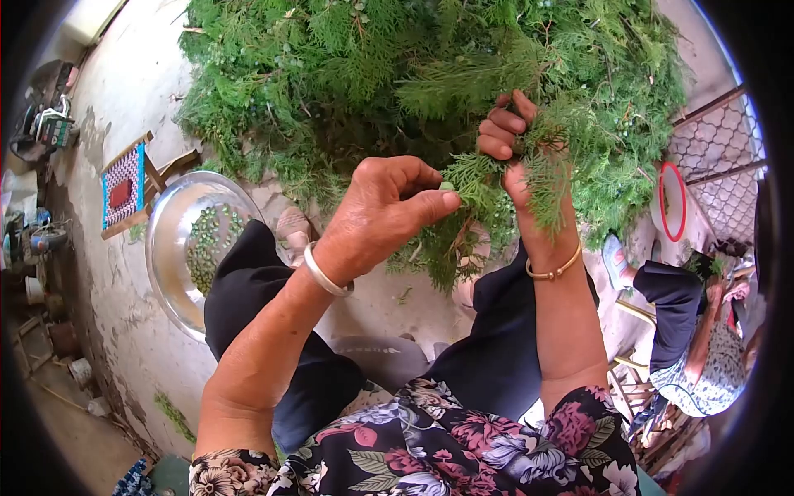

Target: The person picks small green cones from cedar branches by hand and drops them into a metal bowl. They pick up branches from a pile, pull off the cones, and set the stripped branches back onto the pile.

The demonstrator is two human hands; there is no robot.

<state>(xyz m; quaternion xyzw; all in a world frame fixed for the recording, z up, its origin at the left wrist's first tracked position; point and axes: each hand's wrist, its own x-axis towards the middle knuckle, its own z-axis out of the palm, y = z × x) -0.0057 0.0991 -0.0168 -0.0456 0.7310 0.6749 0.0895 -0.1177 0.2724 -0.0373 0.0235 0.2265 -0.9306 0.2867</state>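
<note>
My left hand (385, 202) is closed in a pinch, thumb and forefinger on a small pale-green cone (447, 187) at the edge of an evergreen sprig. Wrapped round the stem of that sprig (475, 178), my right hand (509, 136) holds it up, its flat fronds hanging over the palm and wrist. Just beyond both hands rises a large heap of cut evergreen branches (331, 66), with small cones among the fronds. To the left, a shiny metal basin (169, 277) holds many small green cones (215, 248).
A low stool with a woven seat (124, 190) stands beyond the basin. At right, another person (703, 364) sits near a red-rimmed container (672, 202) and a wire-mesh panel (719, 145). Assorted items line the left wall.
</note>
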